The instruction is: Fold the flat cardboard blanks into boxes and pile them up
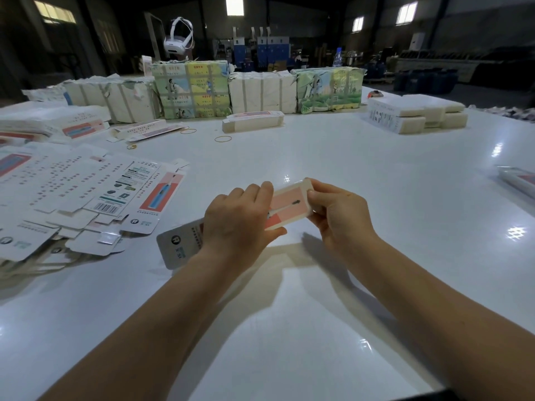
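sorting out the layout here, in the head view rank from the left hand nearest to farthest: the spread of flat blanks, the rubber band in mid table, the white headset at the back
1. Flat blanks, just left of the left hand.
2. Rubber band, farther up the table, mid table.
3. White headset, at the back behind the wrapped bundles.

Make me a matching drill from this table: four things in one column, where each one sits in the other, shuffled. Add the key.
Things:
1. carton being folded
2. spread flat blanks
3. rubber band
4. white headset

Places:
A. left side of the table
B. behind the far bundles
C. between both hands
D. loose on the table, mid-distance

Pairs: 1-C, 2-A, 3-D, 4-B
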Motion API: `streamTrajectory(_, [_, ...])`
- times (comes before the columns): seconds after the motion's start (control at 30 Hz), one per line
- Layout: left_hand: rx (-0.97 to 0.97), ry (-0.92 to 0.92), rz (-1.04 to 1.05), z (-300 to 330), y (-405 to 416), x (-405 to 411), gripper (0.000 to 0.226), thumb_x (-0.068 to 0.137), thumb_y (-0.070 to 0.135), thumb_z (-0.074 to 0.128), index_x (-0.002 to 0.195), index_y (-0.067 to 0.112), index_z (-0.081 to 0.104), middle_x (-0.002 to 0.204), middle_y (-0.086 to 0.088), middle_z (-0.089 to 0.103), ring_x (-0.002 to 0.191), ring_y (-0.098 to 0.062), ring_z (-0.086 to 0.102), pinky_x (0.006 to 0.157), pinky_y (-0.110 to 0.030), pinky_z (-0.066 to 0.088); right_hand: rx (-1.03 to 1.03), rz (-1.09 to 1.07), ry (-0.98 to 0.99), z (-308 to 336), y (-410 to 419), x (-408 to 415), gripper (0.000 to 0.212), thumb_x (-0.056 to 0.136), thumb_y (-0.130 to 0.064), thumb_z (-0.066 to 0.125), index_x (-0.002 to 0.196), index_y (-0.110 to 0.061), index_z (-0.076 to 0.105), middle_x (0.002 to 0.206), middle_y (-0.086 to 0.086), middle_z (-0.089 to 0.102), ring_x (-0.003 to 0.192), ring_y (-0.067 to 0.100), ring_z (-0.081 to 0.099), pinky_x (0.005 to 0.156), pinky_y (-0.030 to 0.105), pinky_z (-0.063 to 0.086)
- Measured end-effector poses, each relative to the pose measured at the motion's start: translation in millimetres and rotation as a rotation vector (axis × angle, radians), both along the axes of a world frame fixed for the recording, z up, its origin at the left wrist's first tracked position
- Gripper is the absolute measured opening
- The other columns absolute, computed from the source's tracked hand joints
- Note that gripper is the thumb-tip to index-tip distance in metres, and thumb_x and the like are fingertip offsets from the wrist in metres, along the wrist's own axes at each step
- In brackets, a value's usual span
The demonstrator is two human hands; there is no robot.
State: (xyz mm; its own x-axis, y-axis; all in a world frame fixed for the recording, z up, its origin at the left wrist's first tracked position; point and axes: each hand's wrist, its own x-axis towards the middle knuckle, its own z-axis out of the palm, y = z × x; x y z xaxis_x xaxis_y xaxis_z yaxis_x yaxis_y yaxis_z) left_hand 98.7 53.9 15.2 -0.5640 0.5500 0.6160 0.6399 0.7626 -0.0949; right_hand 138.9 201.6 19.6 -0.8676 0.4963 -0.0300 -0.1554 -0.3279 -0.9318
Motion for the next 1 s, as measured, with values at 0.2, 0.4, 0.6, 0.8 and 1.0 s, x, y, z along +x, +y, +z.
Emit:
streamTrajectory(0.2, [-0.021,0.004,0.035,-3,5,3,0.072,0.049,0.046,0.089,0.101,0.001,0.065,0.075,-0.012,0.066,0.056,-0.03,0.061,0.048,-0.032,0.05,0.18,-0.081,0.002,-2,-9,4,0.046,0.087,0.003,0.052,0.062,-0.028,0.075,0.073,-0.009,0.073,0.078,0.009,0.069,0.075,0.024,0.056])
streamTrajectory(0.4, [0.115,-0.02,0.037,-1,5,6,0.07,0.054,0.041,0.089,0.104,-0.002,0.064,0.079,-0.016,0.067,0.058,-0.033,0.062,0.05,-0.036,0.052,0.642,-0.131,0.116,-9,-22,10,0.028,0.099,-0.013,0.043,0.105,-0.014,0.071,0.087,-0.004,0.066,0.077,0.011,0.057,0.068,0.014,0.046])
streamTrajectory(0.6, [0.177,-0.056,0.019,2,3,8,0.069,0.061,0.04,0.086,0.111,-0.001,0.062,0.087,-0.017,0.067,0.065,-0.035,0.063,0.056,-0.039,0.053,0.774,-0.21,0.217,-11,-20,12,0.026,0.097,-0.014,0.051,0.116,-0.019,0.068,0.088,-0.014,0.068,0.072,-0.003,0.061,0.063,0.007,0.045])
streamTrajectory(0.8, [0.137,0.005,0.019,2,5,8,0.071,0.057,0.044,0.087,0.106,-0.001,0.064,0.08,-0.016,0.067,0.059,-0.033,0.062,0.051,-0.035,0.051,0.527,-0.164,0.215,1,-13,10,0.028,0.087,-0.015,0.064,0.071,-0.035,0.074,0.079,-0.013,0.073,0.077,0.007,0.066,0.069,0.017,0.052])
streamTrajectory(1.0, [0.115,0.059,0.072,0,11,11,0.067,0.048,0.045,0.09,0.094,0.002,0.066,0.067,-0.01,0.063,0.049,-0.028,0.057,0.043,-0.027,0.043,0.774,-0.296,0.301,-8,-14,9,0.015,0.09,-0.011,0.058,0.083,-0.005,0.07,0.074,0.017,0.065,0.063,0.027,0.053,0.059,0.033,0.042])
